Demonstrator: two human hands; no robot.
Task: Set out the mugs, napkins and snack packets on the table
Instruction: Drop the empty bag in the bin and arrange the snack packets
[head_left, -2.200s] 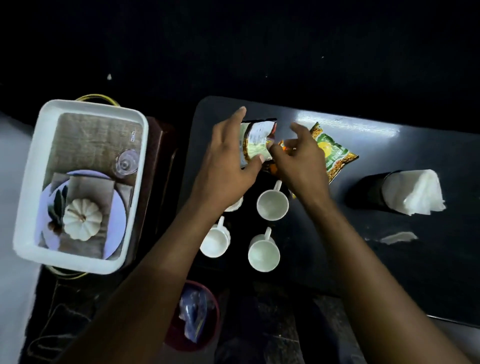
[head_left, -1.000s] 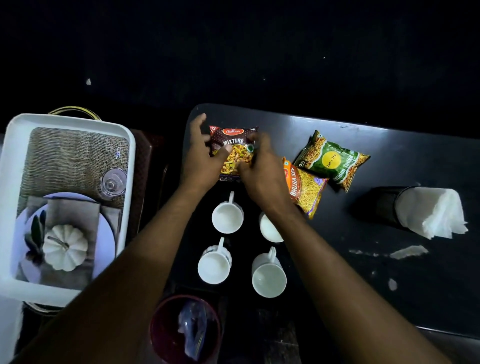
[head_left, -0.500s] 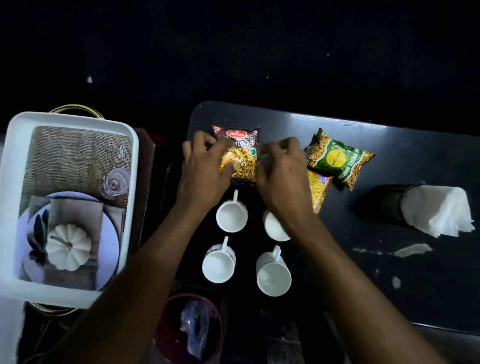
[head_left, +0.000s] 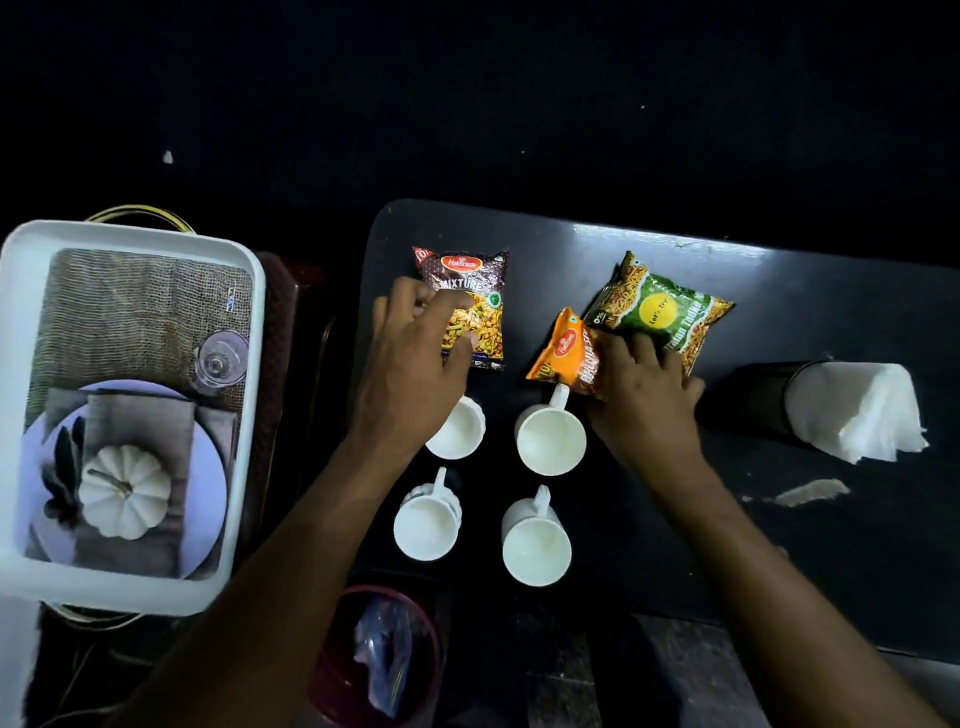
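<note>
Several white mugs (head_left: 550, 439) stand in a square on the black table (head_left: 831, 545), one partly under my left hand (head_left: 410, 374). That hand rests its fingertips on the lower left of the brown mixture packet (head_left: 470, 304), which lies flat. My right hand (head_left: 644, 402) presses on the orange packet (head_left: 566, 351), whose left end lifts off the table; its fingertips also touch the green packet (head_left: 657, 309) behind it. White napkins (head_left: 857, 410) stick out of a black holder (head_left: 753, 400) lying at the right.
A white tub (head_left: 130, 590) at the left holds burlap, a plate, a small white pumpkin and a glass. A dark red bin (head_left: 384, 660) with a plastic bag sits below the table's near edge. Torn paper scraps (head_left: 810, 491) lie at the right.
The brown packet was laid down flat at the far left. My right hand left it and moved right onto the orange packet, tipping it up. My left hand stayed on the brown packet.
</note>
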